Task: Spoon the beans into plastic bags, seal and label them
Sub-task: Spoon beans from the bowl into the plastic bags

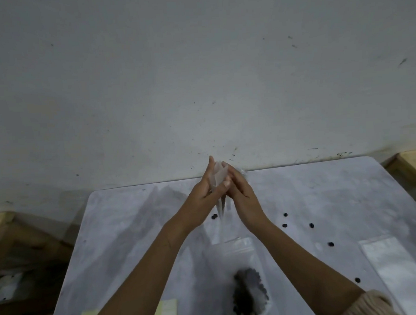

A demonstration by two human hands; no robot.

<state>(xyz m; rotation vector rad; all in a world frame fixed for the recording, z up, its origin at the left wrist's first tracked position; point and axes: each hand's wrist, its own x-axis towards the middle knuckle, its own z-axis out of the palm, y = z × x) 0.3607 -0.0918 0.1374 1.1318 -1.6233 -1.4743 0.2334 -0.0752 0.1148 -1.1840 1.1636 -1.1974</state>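
**Desk:** What do we say the 2 hands are doing?

**Field:** Both are raised above the table (pixel 124 229), over the middle of its far edge, sharing 1 clear plastic bag (pixel 218 176). The left grip (pixel 204 193) pinches it, thumb flat on the near face and fingers behind. The right grip (pixel 240 191) curls its fingers onto the other side. Neither is released; both are grasping the bag.

**Desk:** And the step?

**Field:** We judge it to be parting the mouth of an unfilled bag, since we see no beans in it. To do it well, we would slide thumb against fingers to roll the 2 walls apart. We would also pinch close to the closure strip and keep the bag over the table. We see no spoon in frame.

**Desk:** Which way does it point?

**Field:** Its long axis runs near upright. The top end sits at the fingertips, and the lower end tapers down between the wrists, apparently clear of the table. We see it almost edge-on and cannot tell which end is the mouth.

**Desk:** Anything else?

**Field:** 1 filled bag (pixel 238 252) lies at the middle of the near edge, dark beans (pixel 247 290) in its nearer half. Loose beans (pixel 311 225) dot the right half. A flat bag (pixel 395 263) lies by the right edge, and yellow labels (pixel 167 311) sit at the near edge.
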